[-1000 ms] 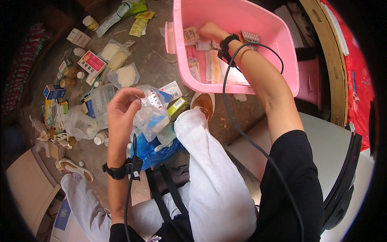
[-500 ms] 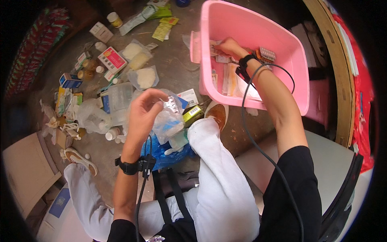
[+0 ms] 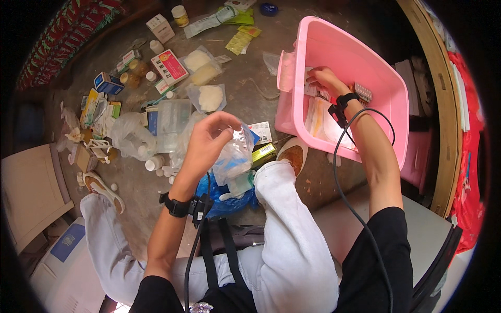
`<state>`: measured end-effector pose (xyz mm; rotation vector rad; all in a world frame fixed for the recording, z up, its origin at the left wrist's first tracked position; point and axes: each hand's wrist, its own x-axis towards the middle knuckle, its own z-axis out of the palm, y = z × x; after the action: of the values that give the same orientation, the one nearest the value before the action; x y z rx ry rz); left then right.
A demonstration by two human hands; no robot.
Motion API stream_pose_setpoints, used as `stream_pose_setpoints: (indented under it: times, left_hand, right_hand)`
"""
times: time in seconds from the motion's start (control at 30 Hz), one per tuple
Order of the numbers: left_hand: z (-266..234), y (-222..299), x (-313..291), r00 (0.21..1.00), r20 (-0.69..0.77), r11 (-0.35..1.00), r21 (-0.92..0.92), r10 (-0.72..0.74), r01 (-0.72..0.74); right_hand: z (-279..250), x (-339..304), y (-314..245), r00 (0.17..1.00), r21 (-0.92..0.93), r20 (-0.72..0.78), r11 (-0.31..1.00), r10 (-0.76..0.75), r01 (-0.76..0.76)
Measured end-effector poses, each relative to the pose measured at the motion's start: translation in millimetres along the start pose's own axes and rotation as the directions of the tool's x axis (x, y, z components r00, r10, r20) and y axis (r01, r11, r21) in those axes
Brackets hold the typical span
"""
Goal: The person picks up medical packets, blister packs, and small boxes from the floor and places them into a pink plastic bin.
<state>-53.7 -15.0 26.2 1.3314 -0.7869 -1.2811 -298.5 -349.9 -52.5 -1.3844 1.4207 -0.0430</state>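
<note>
My left hand [image 3: 209,141] is closed, its thumb and fingers pinching the top of a clear plastic bag [image 3: 234,159] with something blue and white inside. Below that hangs a crumpled blue plastic bag [image 3: 216,203] by my right knee. Deep in a pink plastic tub [image 3: 344,44] at the right, my right hand [image 3: 326,80] reaches down with fingers apart over flat packets at the tub's left side. A silver blister pack [image 3: 364,93] lies beyond my wrist in the tub. Clear and whitish packets [image 3: 318,117] rest nearer its front.
Medicine boxes, such as a red-and-white one [image 3: 169,68], bottles and sachets lie across the floor at the left. A clear plastic container [image 3: 172,122] stands beside my left hand. A wooden beam [image 3: 437,104] borders the right. Black cables run from both wrists.
The view has shifted, so the scene sits further right. My right hand's fingers have spread over the packets in the tub. My left hand still grips the clear bag.
</note>
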Motion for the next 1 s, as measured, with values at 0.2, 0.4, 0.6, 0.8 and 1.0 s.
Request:
stream_pose_setpoints:
  times: [0.2,0.4,0.6,0.8,1.0]
  left_hand:
    - [-4,-7,9,0.999,0.001,0.998,0.033,0.051,-0.051]
    - [-37,-10,6,0.992,-0.07,0.982,0.163,0.107,-0.094]
    - [-67,1,17,0.983,-0.05,0.923,0.357,0.175,-0.146]
    - [-186,-11,35,0.989,-0.073,0.93,0.355,0.128,-0.094]
    - [-212,-4,46,0.973,-0.231,0.972,0.229,0.0,0.054]
  right_hand:
    - [-24,-64,-47,0.877,-0.296,-0.218,0.885,-0.429,0.359]
    - [93,-212,-203,0.51,-0.4,0.13,0.426,-0.85,0.812]
    - [229,-67,-212,0.851,-0.61,0.299,0.6,-0.431,0.518]
    - [237,99,-136,0.954,-0.759,-0.054,0.633,-0.295,0.152]
    - [240,117,-121,0.823,-0.76,-0.328,0.647,-0.465,0.062]
